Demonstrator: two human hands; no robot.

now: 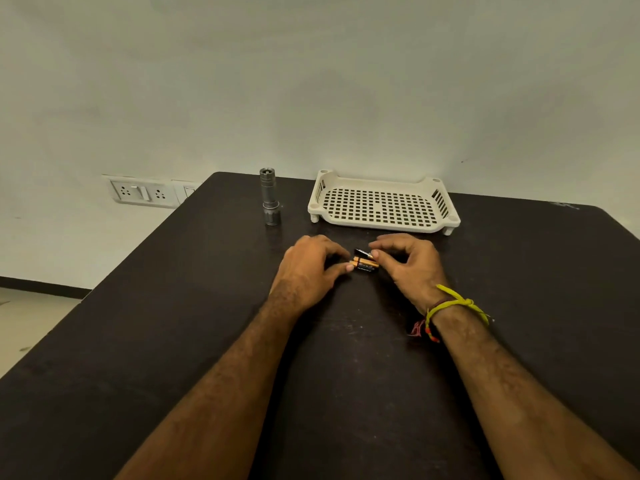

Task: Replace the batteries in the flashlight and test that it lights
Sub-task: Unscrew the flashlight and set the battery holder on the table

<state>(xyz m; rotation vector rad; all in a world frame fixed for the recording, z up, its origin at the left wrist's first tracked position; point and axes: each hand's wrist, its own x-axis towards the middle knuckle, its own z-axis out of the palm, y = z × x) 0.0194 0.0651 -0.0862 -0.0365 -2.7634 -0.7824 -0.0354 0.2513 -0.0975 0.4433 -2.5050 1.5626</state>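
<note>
Forearms closest to cam, both reaching in over dark desk (173, 323). Left hand (308, 268) and right hand (407, 266) meet at small clump of batteries (364, 263), fingertips pinching from each side. Batteries lie flat, long axis roughly left-right between hands. Flashlight (269, 196) stands upright further back, off to left, well apart from batteries, so left hand nearer, imo that one grabs it. White tray (381, 221) behind on right.

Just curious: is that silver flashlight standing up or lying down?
Standing upright: the flashlight rests on one end on the table, untouched.
</note>
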